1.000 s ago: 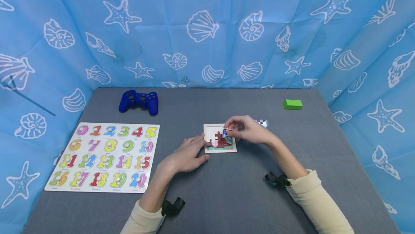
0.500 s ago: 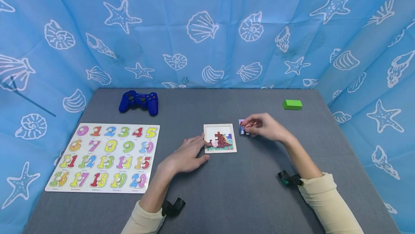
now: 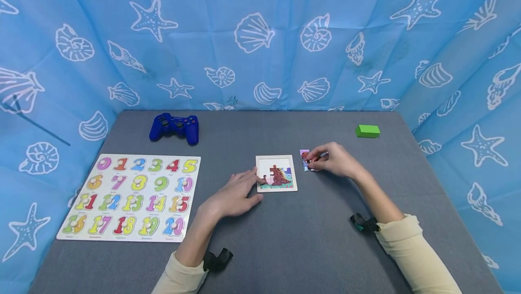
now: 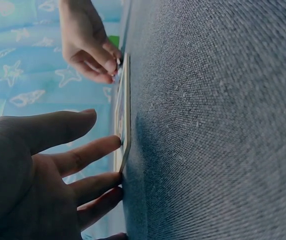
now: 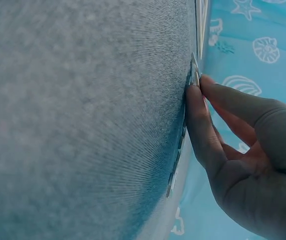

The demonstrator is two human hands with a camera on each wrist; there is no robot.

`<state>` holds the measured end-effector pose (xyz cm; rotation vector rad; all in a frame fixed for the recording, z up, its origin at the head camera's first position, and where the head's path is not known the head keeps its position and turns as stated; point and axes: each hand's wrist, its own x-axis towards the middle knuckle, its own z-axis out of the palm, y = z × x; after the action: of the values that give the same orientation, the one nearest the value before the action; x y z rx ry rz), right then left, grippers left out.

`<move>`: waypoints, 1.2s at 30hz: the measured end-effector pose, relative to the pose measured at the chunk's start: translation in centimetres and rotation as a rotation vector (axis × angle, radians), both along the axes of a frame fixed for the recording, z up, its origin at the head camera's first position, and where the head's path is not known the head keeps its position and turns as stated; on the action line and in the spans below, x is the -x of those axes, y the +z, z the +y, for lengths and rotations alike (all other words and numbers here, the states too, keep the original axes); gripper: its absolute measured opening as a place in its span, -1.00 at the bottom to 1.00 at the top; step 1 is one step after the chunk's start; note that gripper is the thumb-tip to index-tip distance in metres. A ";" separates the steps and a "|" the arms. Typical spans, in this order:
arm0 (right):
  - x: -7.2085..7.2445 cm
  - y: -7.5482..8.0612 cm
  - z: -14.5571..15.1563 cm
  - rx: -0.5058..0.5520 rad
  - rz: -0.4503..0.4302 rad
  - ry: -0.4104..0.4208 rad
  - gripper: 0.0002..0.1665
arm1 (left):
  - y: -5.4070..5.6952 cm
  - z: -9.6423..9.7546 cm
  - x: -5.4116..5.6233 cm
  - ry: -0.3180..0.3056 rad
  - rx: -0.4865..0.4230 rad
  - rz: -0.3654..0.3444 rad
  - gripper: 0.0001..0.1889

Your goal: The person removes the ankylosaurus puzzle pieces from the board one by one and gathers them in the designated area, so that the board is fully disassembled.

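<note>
A small square jigsaw tray (image 3: 295, 181) with a pale wooden rim lies mid-table in the head view. Fitted pieces (image 3: 280, 177) make a dark red dinosaur over a green strip; the tray's upper left shows white. My left hand (image 3: 234, 194) rests at its left side with fingers extended, the index fingertip on the rim or just inside it. Right of the tray, my right hand (image 3: 331, 160) pinches a puzzle piece (image 5: 196, 75) between thumb and index finger, low over the table. Loose colourful pieces (image 3: 304, 154) lie around those fingertips, partly hidden by the hand.
A white number peg board (image 3: 130, 198) lies to the left, holding numerals 0 to 20. Behind it is a blue game controller (image 3: 175, 127). At the back right stands a green block (image 3: 367, 131). A blue shell-patterned curtain (image 3: 260, 59) borders the grey table (image 3: 277, 239).
My right hand has drawn back rightward from over the tray with a blue-toned piece, to the loose pieces. There, a piece has shifted slightly under its fingers. The left hand stays put.
</note>
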<state>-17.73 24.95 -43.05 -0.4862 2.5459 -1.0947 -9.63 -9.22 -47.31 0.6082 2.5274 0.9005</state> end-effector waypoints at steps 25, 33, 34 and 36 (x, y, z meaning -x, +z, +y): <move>0.1 0.2 -1.0 -0.196 0.098 -0.053 -0.90 | 2.4 0.3 -0.5 -0.016 0.006 0.008 -0.54; -0.2 0.2 -1.7 -0.050 0.104 0.000 -0.90 | 2.1 0.4 -0.5 -0.023 0.028 0.067 -0.56; -0.2 0.3 -2.0 -0.030 0.094 0.008 -0.90 | 2.0 0.5 -0.5 -0.023 0.033 0.075 -0.56; -0.4 0.4 -2.4 0.014 0.063 0.018 -0.88 | 3.0 0.7 -0.8 -0.013 0.029 0.055 -0.56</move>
<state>-17.32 22.52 -42.68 -0.5548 2.5844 -1.1083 -8.82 -8.56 -44.28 0.6482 2.5777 0.8518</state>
